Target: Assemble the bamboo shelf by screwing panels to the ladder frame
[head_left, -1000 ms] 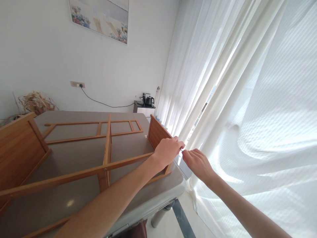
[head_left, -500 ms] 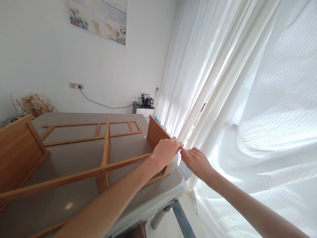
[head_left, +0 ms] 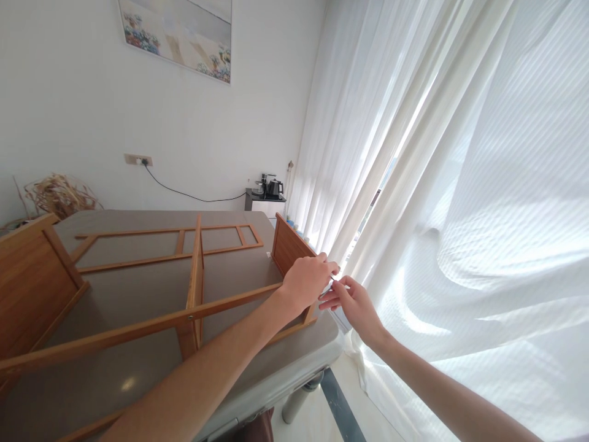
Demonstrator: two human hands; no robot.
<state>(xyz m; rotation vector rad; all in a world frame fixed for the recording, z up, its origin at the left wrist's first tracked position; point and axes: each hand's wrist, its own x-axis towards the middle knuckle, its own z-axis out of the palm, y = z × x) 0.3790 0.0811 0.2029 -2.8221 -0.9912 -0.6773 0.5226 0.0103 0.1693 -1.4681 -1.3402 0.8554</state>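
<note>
A wooden furniture frame [head_left: 151,326] of rails and side panels stands on the table. My left hand [head_left: 306,281] is closed over the near corner of its right-hand side panel [head_left: 291,242], and its fingertips curl round the outer edge. Just right of that corner, my right hand [head_left: 353,305] pinches a thin dark metal rod [head_left: 326,291], which looks like a hex key, between thumb and fingers. Its other fingers are loosely extended below. The rod's tip near the panel is hidden by my left fingers. A bolt head [head_left: 190,317] shows where the middle divider meets the front rail.
A ladder-like wooden frame [head_left: 221,238] lies behind on the grey-covered table [head_left: 239,270]. White curtains [head_left: 460,215] hang close by my right arm. A kettle [head_left: 275,188] stands on a small cabinet at the back. A table leg [head_left: 294,405] shows below.
My right hand has loosened from a closed fist to a fingertip pinch, with its lower fingers stretched out and the wrist slightly lower. My left hand stays on the corner.
</note>
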